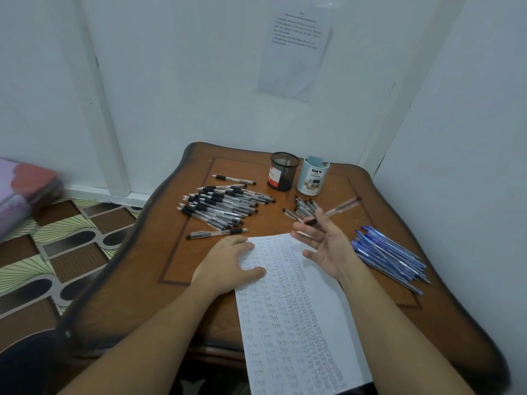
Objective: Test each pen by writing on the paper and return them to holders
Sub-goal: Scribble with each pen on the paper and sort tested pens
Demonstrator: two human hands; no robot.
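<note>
Two holders: black mesh holder (281, 172), pale blue holder (312, 178). One paper (291, 323). Three pen heaps, too crowded to count: black-grip heap (222, 206) left, blue heap (390, 255) right, small heap (302, 208) between. One pen (340, 207) in the right hand (328, 246).

1. I am looking into a corner of what is reading as a home room rather than an office, with plain white walls (171, 81) meeting behind a small table.
2. The wooden table (176, 252) is showing a scalloped edge and an inlaid border, like household furniture.
3. A patterned floor covering (57, 252) is running beside it.
4. At the left edge a soft purple bundle (25, 192) is lying low, possibly folded bedding; it is blurred.
5. A printed sheet (296, 49) is hanging on the wall.
</note>
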